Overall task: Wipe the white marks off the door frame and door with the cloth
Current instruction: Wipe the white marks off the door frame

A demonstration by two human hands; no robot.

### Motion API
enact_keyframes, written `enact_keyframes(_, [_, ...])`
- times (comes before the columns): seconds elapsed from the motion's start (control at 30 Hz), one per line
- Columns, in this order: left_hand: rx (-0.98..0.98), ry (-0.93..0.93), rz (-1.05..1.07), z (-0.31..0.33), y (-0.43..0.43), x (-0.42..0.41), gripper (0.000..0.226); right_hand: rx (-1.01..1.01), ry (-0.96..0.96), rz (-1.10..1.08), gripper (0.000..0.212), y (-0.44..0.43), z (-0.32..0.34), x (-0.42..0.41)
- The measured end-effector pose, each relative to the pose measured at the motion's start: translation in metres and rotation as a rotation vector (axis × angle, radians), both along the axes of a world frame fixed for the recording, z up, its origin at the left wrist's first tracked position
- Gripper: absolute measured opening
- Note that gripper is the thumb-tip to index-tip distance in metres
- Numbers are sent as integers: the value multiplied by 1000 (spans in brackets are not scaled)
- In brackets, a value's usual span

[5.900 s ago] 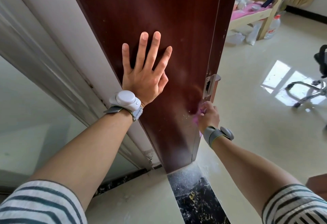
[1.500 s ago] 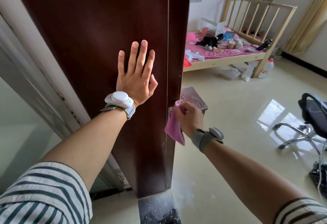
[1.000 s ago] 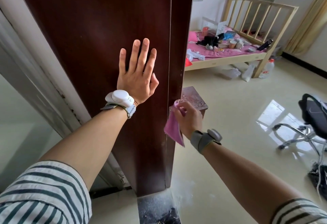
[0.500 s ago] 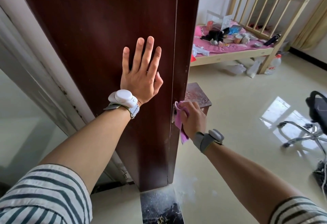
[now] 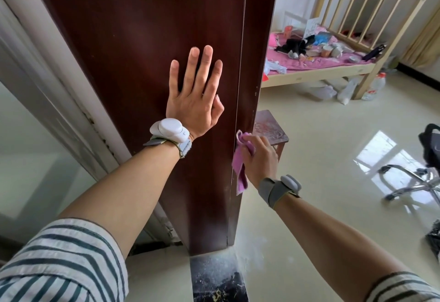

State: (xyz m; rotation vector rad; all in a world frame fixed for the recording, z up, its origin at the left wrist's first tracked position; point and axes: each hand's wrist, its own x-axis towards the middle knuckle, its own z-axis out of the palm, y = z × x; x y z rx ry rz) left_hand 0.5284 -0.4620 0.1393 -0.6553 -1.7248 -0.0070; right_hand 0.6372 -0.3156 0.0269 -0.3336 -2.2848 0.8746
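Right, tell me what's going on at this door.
A person is wiping the dark door. The left hand lies flat on the door's face. The right hand grips a pink cloth and holds it against the door's edge. There is white dust on the floor by the door's foot.

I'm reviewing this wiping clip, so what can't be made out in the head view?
Head view:
Door edge behind the cloth: hidden by cloth and right hand.
Door face under the left hand: palm covers it.
Door top: cut off by the picture's upper edge.
Clutter on the bed: too small to name.
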Motion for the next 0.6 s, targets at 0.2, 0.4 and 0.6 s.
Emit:
enact_keyframes(0.2, [-6, 8, 10, 1, 0, -2, 59, 124, -321, 28, 18, 1, -9, -7])
enact_keyframes(0.4, [-5, 1, 9, 1, -1, -1, 59, 23, -315, 17, 18, 9, -21, 13])
enact_keyframes(0.6, [-10, 13, 12, 0, 1, -1, 59, -25, -399, 27, 18, -9, -30, -2])
